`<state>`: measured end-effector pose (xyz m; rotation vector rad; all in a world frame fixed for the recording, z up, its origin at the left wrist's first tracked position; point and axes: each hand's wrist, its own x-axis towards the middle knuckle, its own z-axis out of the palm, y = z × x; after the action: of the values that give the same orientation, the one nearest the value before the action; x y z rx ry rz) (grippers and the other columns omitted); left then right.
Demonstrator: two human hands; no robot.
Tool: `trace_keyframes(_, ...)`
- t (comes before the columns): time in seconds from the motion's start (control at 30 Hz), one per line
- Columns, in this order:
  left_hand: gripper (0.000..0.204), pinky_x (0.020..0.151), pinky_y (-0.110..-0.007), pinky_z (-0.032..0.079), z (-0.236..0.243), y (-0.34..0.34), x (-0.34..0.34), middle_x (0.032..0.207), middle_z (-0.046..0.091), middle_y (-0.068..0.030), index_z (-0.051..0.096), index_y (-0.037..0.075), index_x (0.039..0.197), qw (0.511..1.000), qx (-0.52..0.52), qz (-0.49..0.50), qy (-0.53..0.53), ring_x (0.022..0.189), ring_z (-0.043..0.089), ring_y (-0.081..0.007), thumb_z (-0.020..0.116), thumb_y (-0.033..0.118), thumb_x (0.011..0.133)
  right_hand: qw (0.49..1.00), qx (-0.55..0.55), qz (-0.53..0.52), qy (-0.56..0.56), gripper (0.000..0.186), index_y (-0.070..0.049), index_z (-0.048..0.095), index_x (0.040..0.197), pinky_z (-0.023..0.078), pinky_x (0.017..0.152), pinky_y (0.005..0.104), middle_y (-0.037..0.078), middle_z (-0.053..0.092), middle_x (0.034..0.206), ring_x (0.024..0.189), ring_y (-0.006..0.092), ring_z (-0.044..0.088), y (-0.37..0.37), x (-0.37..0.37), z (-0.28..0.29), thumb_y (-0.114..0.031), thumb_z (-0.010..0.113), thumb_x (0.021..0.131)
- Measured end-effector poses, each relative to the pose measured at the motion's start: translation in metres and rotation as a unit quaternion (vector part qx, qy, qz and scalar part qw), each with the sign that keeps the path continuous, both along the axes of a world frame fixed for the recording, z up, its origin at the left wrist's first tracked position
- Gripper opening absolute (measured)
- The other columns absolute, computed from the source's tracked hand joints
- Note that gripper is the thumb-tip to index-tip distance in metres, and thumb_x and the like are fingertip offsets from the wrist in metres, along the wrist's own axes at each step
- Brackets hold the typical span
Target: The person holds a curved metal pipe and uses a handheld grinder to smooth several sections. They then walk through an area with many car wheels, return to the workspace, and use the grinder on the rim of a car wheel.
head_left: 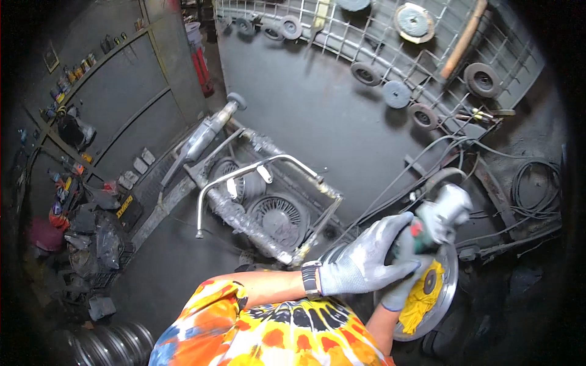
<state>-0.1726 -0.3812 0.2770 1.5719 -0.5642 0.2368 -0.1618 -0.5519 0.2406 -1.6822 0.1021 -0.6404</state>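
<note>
An angle grinder [444, 215] with a green body and pale metal head is raised at the right, its head slightly blurred. My left hand [364, 255], in a grey glove with a dark watch at the wrist, is closed round its body. My right hand [403, 285], also gloved, is closed about the grinder's lower end and partly hidden behind the left. Just below the hands lies a yellow cloth [417, 306] with a small brown disc [431, 281] on it. Both rest on a round, shiny metal rim [453, 277].
A metal frame stand [229, 210] stands ahead, with a bent tube [241, 169], finned round parts [278, 219] and a long grey power tool [204, 137]. Discs hang on a wire rack [342, 46]. Cables [537, 189] coil at right. Cluttered shelves [85, 70] line the left; ridged metal [113, 344] lies nearby.
</note>
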Motion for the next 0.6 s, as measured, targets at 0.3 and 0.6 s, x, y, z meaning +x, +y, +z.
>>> trace_keyframes(0.3,0.038,0.101,-0.033,0.059,-0.059,0.156,0.011,0.119,0.08,-0.0067,0.076,0.002,0.126,0.929,-0.204,0.104,0.292,0.112,0.075,-0.0143,0.086,0.021,0.095,0.888,-0.337,0.312,-0.005,0.09,0.007,0.037,0.164,0.039,0.124,0.0512,0.03,0.05,0.156,0.147,0.0465,0.05,0.16,-0.035,-0.012,-0.009,0.082,0.087)
trace_keyframes(0.6,0.11,0.122,-0.04,0.044,-0.068,0.223,0.055,0.156,0.055,-0.014,0.028,0.005,0.168,0.942,-0.242,-0.079,0.22,0.143,0.054,-0.0227,0.097,0.024,0.084,0.918,0.134,0.253,0.274,0.059,0.0,0.056,0.143,0.053,0.105,0.0362,0.011,0.07,0.131,0.118,0.0187,0.068,0.257,-0.062,-0.032,0.008,0.079,0.089)
